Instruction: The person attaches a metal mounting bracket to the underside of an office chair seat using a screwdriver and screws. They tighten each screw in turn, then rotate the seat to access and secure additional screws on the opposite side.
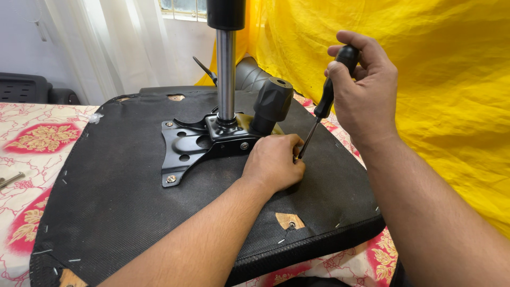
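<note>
The right hand (364, 93) is wrapped tight round the black handle of a screwdriver (325, 98), thumb and fingers pressed together over its top end, and the tool slants down and to the left so that its thin metal shaft ends right at the fingertips of the left hand (273, 162). That left hand lies knuckles up on the black fabric underside of an upturned chair seat (117, 202), its fingers curled and pinched in at the tip of the shaft; what they pinch is hidden beneath them. The hand sits at the right arm of a black metal mounting plate (183, 151), which lies flat on the middle of the seat with a bolt showing at its near left corner and another at its far left corner. From the plate a shiny gas-lift cylinder (226, 69) rises upright, and a black ribbed knob (272, 103) leans out just to the right of it, above the left hand. A torn patch (289, 220) of bare wood with a hole shows near the seat's near right edge. The seat rests on a table covered with a floral cloth (32, 143), and a yellow sheet (451, 79) hangs behind on the right.
</note>
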